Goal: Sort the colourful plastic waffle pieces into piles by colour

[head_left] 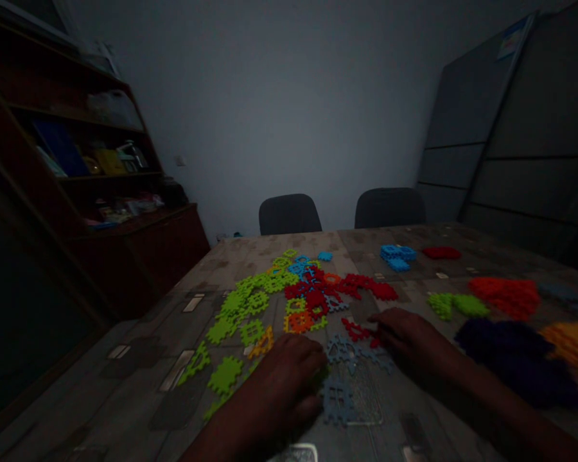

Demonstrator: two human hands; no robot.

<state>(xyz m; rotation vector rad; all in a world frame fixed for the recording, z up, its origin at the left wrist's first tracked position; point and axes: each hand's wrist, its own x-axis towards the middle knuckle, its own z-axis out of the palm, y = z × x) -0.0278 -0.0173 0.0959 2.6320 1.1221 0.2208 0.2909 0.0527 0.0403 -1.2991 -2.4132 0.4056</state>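
My left hand (pixel 289 372) is curled low over the table, fingers bent inward. Whatever it holds, if anything, is hidden under the fingers. Just right of it lie grey-blue interlocking tiles, one a window-shaped tile (pixel 337 399). My right hand (pixel 407 335) has its thumb and fingertips on a red interlocking tile (pixel 355 330). Ahead of both hands is a loose heap of toothed plastic tiles: red tiles (pixel 315 301) in the middle, lime-green tiles (pixel 241 301) to the left, and an orange tile (pixel 298 322) near my left hand. A yellow tile (pixel 262 344) lies beside it.
At right are sorted piles: dark purple tiles (pixel 510 359), orange-red tiles (pixel 505 295), yellow-orange tiles (pixel 573 343) and green tiles (pixel 457 305). Blue tiles (pixel 397 255) and a red stack (pixel 442 253) sit farther back. Two chairs (pixel 289 215) stand behind the patterned tablecloth (pixel 139 385).
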